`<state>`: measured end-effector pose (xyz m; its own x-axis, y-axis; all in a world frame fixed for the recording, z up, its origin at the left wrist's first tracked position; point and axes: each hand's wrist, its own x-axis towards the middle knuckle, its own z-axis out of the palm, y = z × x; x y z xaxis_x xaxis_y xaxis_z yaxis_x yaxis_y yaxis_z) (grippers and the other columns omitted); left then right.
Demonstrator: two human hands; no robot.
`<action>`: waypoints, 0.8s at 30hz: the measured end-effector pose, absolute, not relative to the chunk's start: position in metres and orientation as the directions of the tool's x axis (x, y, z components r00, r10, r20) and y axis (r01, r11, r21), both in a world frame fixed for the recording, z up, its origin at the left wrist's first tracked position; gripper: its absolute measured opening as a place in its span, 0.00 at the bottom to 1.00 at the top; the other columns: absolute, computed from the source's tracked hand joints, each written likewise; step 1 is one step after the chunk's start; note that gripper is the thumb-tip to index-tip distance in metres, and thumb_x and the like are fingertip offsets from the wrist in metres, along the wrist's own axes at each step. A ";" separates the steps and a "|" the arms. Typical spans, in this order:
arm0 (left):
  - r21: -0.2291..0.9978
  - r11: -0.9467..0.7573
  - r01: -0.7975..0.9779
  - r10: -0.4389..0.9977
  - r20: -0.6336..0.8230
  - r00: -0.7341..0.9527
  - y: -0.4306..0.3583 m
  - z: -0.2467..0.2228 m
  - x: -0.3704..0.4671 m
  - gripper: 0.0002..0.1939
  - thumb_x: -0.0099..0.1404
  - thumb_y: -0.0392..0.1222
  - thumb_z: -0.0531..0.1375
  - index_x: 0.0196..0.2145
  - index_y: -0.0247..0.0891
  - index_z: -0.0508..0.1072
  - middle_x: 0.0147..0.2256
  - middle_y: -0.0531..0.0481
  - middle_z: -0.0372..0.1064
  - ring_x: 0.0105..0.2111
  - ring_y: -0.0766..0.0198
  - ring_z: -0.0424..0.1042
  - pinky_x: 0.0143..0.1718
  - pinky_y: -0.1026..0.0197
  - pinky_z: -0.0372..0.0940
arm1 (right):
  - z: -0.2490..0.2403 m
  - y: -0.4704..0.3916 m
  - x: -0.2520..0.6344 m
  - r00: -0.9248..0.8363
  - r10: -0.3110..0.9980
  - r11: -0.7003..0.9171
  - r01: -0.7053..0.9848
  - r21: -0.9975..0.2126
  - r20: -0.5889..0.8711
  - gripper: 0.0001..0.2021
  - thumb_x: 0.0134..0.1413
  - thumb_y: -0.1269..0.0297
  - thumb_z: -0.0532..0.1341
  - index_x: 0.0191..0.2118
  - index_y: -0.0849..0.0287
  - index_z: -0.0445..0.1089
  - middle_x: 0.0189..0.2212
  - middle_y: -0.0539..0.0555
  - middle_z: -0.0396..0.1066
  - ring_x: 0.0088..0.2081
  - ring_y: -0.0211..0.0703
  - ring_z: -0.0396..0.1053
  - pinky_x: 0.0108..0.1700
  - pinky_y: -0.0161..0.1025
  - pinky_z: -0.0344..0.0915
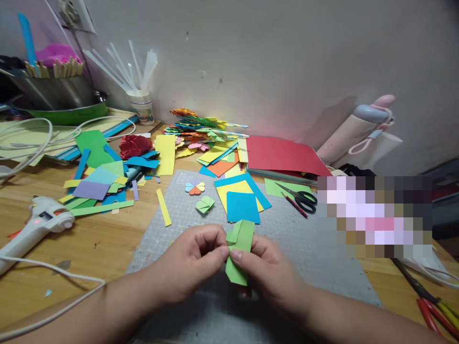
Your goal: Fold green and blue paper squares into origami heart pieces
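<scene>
A partly folded piece of light green paper (242,253) is held above the grey cutting mat (304,267). My left hand (201,253) pinches its left edge between thumb and finger. From the other side, my right hand (270,263) grips it, thumb in front and fingers behind, mostly hidden. A small flap is folded over at the paper's upper left. Just beyond my hands lie a folded green paper piece (205,204), a multicoloured paper flower (195,187) and a blue paper square (243,207) on top of yellow and blue sheets.
Black-handled scissors (299,197) and a red pencil (294,205) lie right of the sheets. Paper scraps (93,188) and a white glue gun (36,229) with its cord occupy the left. Red-handled pliers (428,315) rest at the right edge. A cup of glue sticks (141,107) stands by the wall.
</scene>
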<state>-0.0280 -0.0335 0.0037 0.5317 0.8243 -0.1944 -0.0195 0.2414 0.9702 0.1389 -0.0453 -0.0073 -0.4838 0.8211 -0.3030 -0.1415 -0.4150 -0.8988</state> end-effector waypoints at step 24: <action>0.968 0.245 -0.046 0.872 -0.200 0.446 -0.027 -0.002 -0.027 0.10 0.57 0.44 0.61 0.26 0.37 0.64 0.22 0.57 0.58 0.23 0.69 0.57 0.25 0.65 0.51 | -0.002 -0.035 0.140 -0.433 0.879 -0.234 -0.030 -0.972 -0.198 0.12 0.51 0.56 0.62 0.27 0.60 0.65 0.21 0.46 0.61 0.22 0.33 0.55 0.24 0.32 0.54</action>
